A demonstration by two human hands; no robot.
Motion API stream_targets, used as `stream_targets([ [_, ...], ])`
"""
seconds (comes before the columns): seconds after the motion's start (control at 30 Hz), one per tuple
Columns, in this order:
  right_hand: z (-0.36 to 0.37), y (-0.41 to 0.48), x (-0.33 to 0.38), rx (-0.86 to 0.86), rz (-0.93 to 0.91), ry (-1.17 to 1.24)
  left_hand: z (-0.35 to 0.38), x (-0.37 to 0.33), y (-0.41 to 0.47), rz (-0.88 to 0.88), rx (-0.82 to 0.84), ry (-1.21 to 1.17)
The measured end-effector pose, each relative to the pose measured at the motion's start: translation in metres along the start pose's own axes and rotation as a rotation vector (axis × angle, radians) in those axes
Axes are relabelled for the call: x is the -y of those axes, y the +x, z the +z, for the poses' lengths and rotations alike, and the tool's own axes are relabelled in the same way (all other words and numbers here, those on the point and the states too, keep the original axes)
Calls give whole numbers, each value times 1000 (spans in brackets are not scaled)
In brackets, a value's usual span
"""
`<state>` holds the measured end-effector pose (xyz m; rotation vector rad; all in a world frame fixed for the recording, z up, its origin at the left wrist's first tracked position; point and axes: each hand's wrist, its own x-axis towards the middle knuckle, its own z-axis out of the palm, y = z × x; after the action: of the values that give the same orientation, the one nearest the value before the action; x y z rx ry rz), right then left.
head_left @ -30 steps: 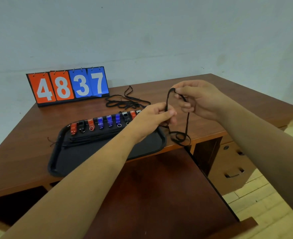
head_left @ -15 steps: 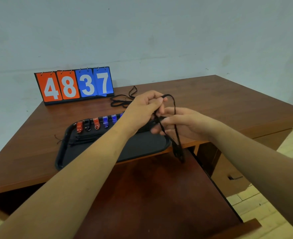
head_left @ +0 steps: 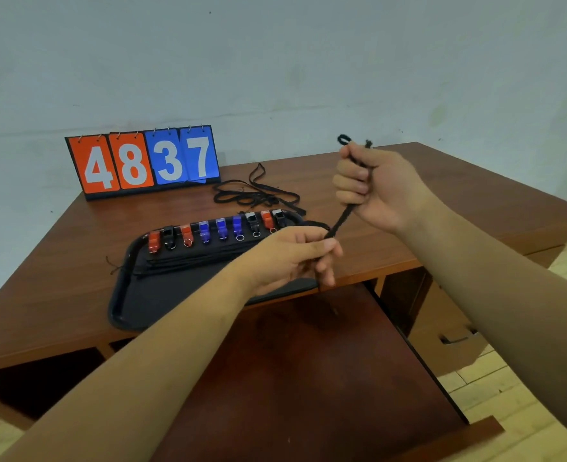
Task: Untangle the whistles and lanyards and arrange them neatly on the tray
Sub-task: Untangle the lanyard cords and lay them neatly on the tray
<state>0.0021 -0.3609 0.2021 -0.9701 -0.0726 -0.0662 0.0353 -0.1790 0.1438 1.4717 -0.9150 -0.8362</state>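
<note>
In the head view, your right hand [head_left: 379, 188], right of the middle, is a fist wrapped round a folded black lanyard [head_left: 340, 220]. Its ends stick out on top. The lanyard slants down and left to your left hand [head_left: 292, 255], which pinches its low end above the right side of the tray [head_left: 148, 305]. Whistles [head_left: 222, 228] sit in a row at the tray's back. More cords [head_left: 255, 195] lie behind it.

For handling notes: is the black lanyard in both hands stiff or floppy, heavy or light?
Probably floppy: the lanyard looks straight only stretched between left hand and right hand; the desk lanyards sprawl limply. Likely light: a pinch holds it.
</note>
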Motion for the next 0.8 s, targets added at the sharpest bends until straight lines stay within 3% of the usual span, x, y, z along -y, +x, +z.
stream_targets([
  [0.13, -25, -9, 4, -182, -50, -298, -22, 7, -15, -24, -91, 58],
  [0.23, -39, -17, 0, -202, 21, -625, -39, 14, -27, -64, -103, 90],
  [0.33, -41, -26, -2, -103, 166, -1066, -47, 16, -34, -62, -118, 62],
  [0.43, -27, -32, -1, 85, 449, -1421, -46, 8, -34, -33, -131, 82],
  [0.5, -14, -31, -4, 168, 483, -1598, -43, -1, -33, -10, -118, 131],
  [0.63, 7, -24, -26, 298, 273, -1232, -37, -16, -29, 35, -118, 256],
  [0.73, 8, -22, -43, 348, 353, -949, -38, -22, -31, 77, -147, 321],
  [0.8, 7, -24, -44, 333, 383, -888, -44, -22, -37, 63, -200, 366],
])
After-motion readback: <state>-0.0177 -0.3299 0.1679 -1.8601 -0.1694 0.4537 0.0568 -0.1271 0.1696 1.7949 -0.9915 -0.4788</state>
